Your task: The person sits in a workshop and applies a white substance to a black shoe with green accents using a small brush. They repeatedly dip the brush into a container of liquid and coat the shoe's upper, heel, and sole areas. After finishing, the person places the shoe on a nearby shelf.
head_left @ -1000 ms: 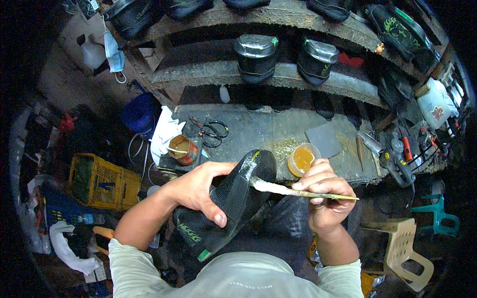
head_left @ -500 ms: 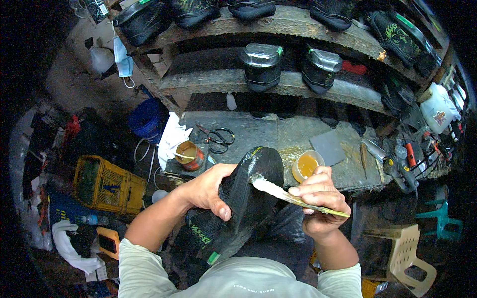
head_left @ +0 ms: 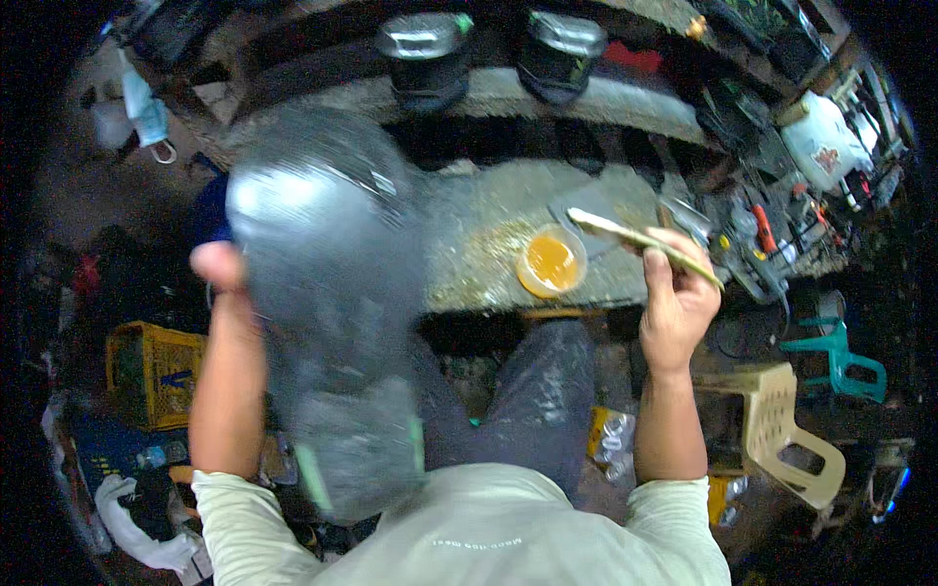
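Observation:
My left hand holds up a black shoe on the left, close to the camera. The shoe is smeared by motion, with a bright shine near its upper end. The thumb shows at its left edge, while the other fingers are hidden. To the right, my right hand grips a thin brush, its whitish tip pointing up and left. Below and left of that tip, a clear cup of amber liquid stands on the worn bench, apart from both hands.
Two black shoes with shiny tops sit on the shelf above the bench. Tools and a white jug crowd the right side. Beige and green plastic chairs stand lower right; a yellow crate is at left.
The shoe has come up and left, nearer the camera, in my left hand. My right hand has drawn the brush off it, up and to the right. The whole view has shifted.

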### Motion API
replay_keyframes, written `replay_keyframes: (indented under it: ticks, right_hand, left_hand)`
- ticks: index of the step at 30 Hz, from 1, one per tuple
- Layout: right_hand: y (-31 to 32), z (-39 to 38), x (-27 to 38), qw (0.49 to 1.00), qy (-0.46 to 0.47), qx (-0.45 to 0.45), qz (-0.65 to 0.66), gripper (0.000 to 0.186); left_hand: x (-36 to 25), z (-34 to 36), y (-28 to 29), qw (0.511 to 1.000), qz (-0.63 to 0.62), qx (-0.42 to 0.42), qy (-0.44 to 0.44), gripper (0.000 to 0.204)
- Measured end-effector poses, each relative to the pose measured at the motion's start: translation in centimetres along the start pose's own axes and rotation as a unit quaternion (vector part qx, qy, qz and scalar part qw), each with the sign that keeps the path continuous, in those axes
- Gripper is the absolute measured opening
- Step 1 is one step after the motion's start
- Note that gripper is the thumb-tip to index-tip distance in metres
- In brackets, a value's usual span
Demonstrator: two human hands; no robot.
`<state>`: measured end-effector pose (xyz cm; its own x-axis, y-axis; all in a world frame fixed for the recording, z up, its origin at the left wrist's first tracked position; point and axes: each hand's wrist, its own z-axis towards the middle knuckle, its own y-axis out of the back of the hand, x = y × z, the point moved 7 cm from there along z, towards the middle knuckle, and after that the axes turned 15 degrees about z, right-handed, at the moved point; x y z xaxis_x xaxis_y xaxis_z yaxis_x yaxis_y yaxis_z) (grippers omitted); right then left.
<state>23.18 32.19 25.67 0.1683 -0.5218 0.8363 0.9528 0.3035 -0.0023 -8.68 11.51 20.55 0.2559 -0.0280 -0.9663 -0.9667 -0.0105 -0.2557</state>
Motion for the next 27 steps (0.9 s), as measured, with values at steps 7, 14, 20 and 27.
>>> replay_keyframes:
  ticks: [7,14,20,27]
  right_hand:
    - [-1.4,-0.9,-5.4,0.954,-0.016,0.183,-0.236,0.018]
    - [-3.3,0.2,-8.5,0.929,-0.057,0.233,-0.281,0.02]
    - [-0.5,-0.2,-9.5,0.974,-0.202,0.086,0.05,0.022]
    - [0.3,-2.5,-12.0,0.931,-0.336,0.067,0.129,0.024]
  left_hand:
    - [5.8,-3.5,2.7,0.977,-0.135,-0.158,-0.04,0.12]
    - [5.4,-4.4,2.8,0.926,-0.221,-0.29,-0.102,0.115]
    - [6.8,-3.1,0.2,0.942,-0.27,-0.2,0.021,0.067]
    - [8.1,-3.2,-2.1,0.904,-0.297,-0.265,0.159,0.049]
